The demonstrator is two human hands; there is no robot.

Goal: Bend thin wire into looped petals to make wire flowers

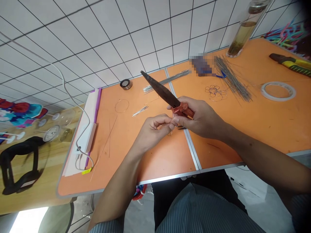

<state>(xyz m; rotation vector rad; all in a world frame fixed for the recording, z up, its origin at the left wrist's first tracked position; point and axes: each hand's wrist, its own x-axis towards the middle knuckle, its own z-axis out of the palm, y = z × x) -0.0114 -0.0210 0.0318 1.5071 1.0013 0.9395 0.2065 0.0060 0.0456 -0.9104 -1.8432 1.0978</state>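
My right hand (205, 119) is closed around red-handled long-nose pliers (164, 93), whose dark, worn jaws point up and to the left, away from the wire. Against its fingertips, my left hand (152, 132) pinches a thin bent wire (170, 133); the fingers hide most of its shape. Beyond the hands lie a short wire bundle (140, 111) and a longer bundle of straight wires (167, 81). A wire ring (121, 106) rests further left. To the right sits a flower-like shape of looped wire (215, 93).
A black tape roll (126, 84) stands near the tiled wall. At right are a thick wire bundle (233, 79), a white tape ring (278, 91), a yellow-and-black tool (291, 64) and a glass bottle (243, 37). A white power strip (88, 137) with a cable lies left.
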